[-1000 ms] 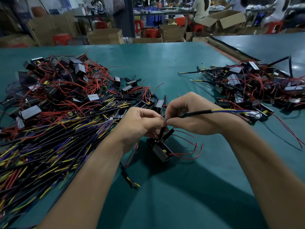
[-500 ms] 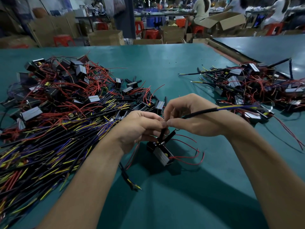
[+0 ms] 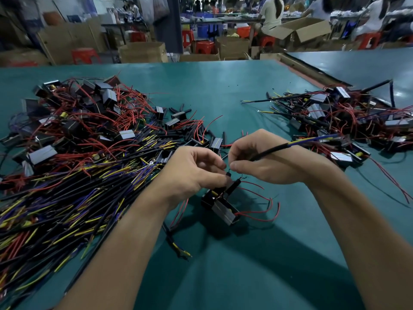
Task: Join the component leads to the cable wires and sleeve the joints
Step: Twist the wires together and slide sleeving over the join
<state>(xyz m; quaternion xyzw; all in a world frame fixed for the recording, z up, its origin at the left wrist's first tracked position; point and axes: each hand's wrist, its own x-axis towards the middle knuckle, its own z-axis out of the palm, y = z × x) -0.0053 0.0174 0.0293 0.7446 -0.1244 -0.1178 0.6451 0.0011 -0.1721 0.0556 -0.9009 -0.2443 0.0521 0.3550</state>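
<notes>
Component lead [image 3: 228,174] is pinched at the fingertips of both the left hand [image 3: 192,173] and the right hand [image 3: 263,163], by which the black cable [image 3: 269,151] is also gripped; a tight, short twist is advised before sleeving, the black, grey-faced component [image 3: 221,206] being seen just below, red wires [image 3: 257,212] trailing on the table [image 3: 245,276].

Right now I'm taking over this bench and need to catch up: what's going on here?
A person is joining wires at a green table. The right hand holds a black cable, its blue and yellow wires pointing out past the wrist, while the left hand pinches the leads of a black component just below. Both hands' fingertips meet at the joint; whether it is sleeved cannot be seen. A heap of cables and components lies left, another heap right.
</notes>
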